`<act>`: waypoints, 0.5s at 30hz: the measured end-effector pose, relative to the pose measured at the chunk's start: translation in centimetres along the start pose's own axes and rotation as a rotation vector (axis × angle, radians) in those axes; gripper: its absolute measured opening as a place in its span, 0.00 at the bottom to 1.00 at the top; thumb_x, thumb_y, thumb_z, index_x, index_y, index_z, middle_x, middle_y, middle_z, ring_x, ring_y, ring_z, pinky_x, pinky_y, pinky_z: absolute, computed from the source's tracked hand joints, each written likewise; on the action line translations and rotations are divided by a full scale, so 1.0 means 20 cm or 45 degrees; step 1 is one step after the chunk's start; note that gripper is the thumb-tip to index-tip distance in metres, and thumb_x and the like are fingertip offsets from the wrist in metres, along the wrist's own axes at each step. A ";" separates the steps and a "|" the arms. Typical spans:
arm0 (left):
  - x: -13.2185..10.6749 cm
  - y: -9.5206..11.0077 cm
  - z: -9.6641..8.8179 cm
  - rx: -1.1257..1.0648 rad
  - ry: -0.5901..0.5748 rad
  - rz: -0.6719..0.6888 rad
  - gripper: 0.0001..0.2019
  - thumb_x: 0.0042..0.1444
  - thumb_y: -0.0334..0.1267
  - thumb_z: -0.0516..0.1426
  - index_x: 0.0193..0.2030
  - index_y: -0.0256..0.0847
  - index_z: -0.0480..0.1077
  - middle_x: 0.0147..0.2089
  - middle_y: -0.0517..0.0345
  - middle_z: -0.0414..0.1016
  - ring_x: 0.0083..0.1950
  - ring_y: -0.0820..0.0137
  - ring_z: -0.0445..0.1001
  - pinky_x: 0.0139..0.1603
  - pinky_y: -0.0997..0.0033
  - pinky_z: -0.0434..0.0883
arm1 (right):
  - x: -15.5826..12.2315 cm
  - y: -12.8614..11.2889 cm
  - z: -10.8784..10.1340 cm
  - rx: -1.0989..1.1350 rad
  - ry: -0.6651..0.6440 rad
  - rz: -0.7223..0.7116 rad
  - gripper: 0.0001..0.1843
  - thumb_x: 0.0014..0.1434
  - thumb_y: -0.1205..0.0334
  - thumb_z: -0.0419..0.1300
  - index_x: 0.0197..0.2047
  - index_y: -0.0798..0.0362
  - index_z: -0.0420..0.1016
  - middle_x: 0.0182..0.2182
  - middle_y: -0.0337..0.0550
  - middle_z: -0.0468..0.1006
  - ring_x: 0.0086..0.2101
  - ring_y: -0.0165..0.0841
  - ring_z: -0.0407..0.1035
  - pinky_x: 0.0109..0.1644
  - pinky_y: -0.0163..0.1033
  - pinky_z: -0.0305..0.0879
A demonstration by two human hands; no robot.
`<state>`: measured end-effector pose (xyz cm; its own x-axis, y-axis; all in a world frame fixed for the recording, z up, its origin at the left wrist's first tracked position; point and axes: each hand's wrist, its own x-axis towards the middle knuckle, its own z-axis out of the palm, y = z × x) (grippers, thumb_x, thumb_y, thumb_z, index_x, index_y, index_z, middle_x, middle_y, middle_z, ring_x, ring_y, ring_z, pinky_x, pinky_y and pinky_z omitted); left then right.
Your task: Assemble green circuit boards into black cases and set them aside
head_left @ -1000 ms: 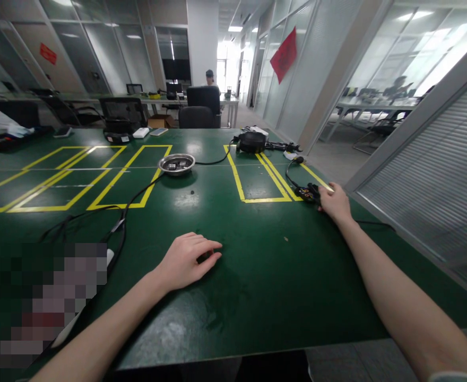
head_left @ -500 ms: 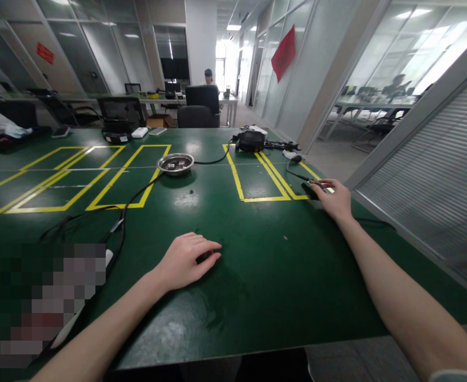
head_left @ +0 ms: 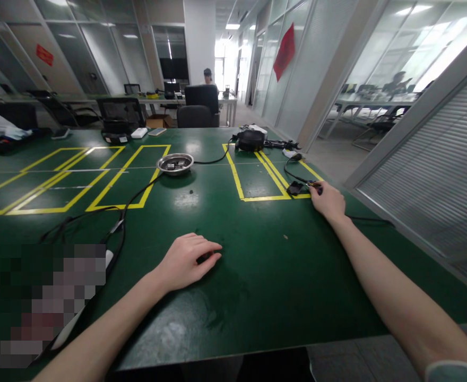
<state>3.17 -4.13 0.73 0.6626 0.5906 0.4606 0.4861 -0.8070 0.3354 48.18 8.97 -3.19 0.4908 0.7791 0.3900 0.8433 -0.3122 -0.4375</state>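
Observation:
My left hand (head_left: 189, 261) rests on the green table (head_left: 253, 276), fingers loosely curved and a gap between thumb and forefinger; nothing shows in it. Farther away on the right, my right hand (head_left: 328, 199) has its fingers closed around a small dark item with shiny bits, mostly hidden by the fingers. Just left of those fingertips lies a crumpled black piece (head_left: 295, 188), by the yellow tape corner. A thin black cable (head_left: 291, 171) curves from a dark round end down to the fingers; whether it joins the held item I cannot tell.
A steel bowl (head_left: 175, 164) with small metal parts stands mid-table. Behind it, right, sits a black device (head_left: 251, 140) with a cable. Yellow tape (head_left: 116, 185) marks rectangles. Black cables (head_left: 124, 223) run at left beside a blurred patch. A person (head_left: 208, 77) sits beyond.
My right hand has shifted slightly left. The black piece, partly under the fingers before, now shows to their left. My left hand has stayed in place.

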 end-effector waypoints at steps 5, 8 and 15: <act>0.00 0.00 0.00 0.005 -0.022 -0.010 0.09 0.68 0.37 0.57 0.46 0.40 0.79 0.35 0.57 0.83 0.34 0.69 0.81 0.39 0.68 0.74 | -0.02 -0.10 0.02 -0.084 -0.080 -0.007 0.33 0.59 0.37 0.60 0.57 0.53 0.78 0.50 0.58 0.80 0.49 0.53 0.75 0.49 0.51 0.71; 0.01 0.00 0.00 -0.001 -0.030 -0.023 0.10 0.69 0.37 0.56 0.46 0.40 0.79 0.35 0.56 0.84 0.34 0.69 0.81 0.40 0.68 0.74 | -0.06 -0.18 0.02 -0.103 -0.120 -0.051 0.32 0.57 0.39 0.62 0.58 0.51 0.79 0.50 0.58 0.80 0.47 0.53 0.76 0.48 0.51 0.72; 0.00 -0.01 0.00 0.009 -0.015 -0.010 0.09 0.69 0.37 0.56 0.46 0.40 0.79 0.36 0.56 0.84 0.34 0.69 0.81 0.39 0.67 0.74 | -0.22 -0.38 0.02 0.238 -0.380 -0.403 0.24 0.54 0.59 0.64 0.55 0.48 0.80 0.52 0.48 0.82 0.51 0.47 0.76 0.54 0.48 0.73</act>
<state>3.09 -3.88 0.57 0.6654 0.5970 0.4483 0.4952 -0.8023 0.3335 39.48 8.18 -1.82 0.1084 0.9509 0.2898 0.8741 0.0477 -0.4834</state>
